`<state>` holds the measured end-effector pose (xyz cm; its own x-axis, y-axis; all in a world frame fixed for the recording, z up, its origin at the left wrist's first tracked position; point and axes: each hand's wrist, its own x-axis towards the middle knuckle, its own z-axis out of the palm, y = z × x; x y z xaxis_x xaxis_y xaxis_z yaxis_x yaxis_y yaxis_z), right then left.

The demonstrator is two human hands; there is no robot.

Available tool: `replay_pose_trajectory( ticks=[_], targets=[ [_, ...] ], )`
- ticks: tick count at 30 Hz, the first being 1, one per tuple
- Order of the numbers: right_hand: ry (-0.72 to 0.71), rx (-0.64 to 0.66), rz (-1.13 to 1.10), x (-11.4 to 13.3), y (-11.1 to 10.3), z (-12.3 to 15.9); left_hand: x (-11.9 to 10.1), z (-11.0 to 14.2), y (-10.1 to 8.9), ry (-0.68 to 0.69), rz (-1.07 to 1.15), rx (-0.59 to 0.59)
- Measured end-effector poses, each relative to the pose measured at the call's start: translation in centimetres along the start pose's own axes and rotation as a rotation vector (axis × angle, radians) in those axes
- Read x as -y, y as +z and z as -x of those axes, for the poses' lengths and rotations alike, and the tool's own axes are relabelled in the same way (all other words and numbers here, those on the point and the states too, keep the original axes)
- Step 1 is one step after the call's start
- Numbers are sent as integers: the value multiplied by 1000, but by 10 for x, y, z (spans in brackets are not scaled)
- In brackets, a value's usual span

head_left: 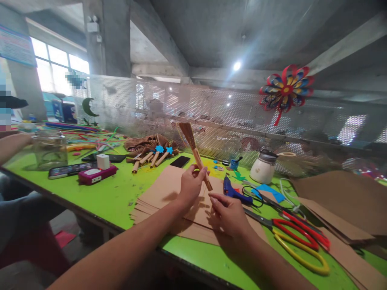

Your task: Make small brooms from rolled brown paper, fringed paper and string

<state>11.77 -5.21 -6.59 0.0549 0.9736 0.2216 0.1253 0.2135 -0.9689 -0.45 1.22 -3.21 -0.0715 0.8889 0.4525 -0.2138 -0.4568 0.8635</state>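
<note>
A small brown paper fan (189,136), folded narrow with a rolled paper handle, stands tilted above the table. My left hand (192,185) is closed around its handle. Just below the handle's lower end, my right hand (228,211) has thumb and forefinger pinched together; whatever lies between them is too small to make out. Under both hands lies a stack of brown paper sheets (160,189). To the right of them rests a blue glue gun (234,191). Scissors with red and yellow handles (302,245) lie beside my right forearm.
Finished-looking paper fans (154,155) with blue stars lie behind on the green table (102,201). A phone (180,162), a purple power bank (96,174) and a glass jar (50,151) stand around. A white jug (263,167) is at back right. Another person's arm (15,145) reaches in at left.
</note>
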Motion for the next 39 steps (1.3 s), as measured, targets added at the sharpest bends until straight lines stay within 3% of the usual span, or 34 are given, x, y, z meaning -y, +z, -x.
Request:
replay_pose_trajectory(
  ticks=[3, 5, 13, 16, 21, 27, 33, 39],
  targets=[
    [194, 19, -257, -3, 3, -2, -5, 12, 4, 157, -167, 72],
    [250, 37, -350, -2, 2, -3, -10, 20, 6, 200, -228, 132],
    [229, -53, -427, 0, 0, -6, -19, 32, 11, 228, -242, 251],
    [187, -68, -467, 2, -1, -6, -16, 28, 11, 234, -238, 244],
    [163, 31, -470, 15, -9, -2, -8, 11, 6, 108, -102, 149],
    [187, 175, -480, 24, -20, 0, -4, -2, -4, -183, 128, 169],
    [85, 146, -98, 10, -20, -5, -5, -6, -9, -344, 248, 148],
    [-162, 145, 374, 1, -18, -8, -3, -10, -13, -394, 313, 101]
  ],
)
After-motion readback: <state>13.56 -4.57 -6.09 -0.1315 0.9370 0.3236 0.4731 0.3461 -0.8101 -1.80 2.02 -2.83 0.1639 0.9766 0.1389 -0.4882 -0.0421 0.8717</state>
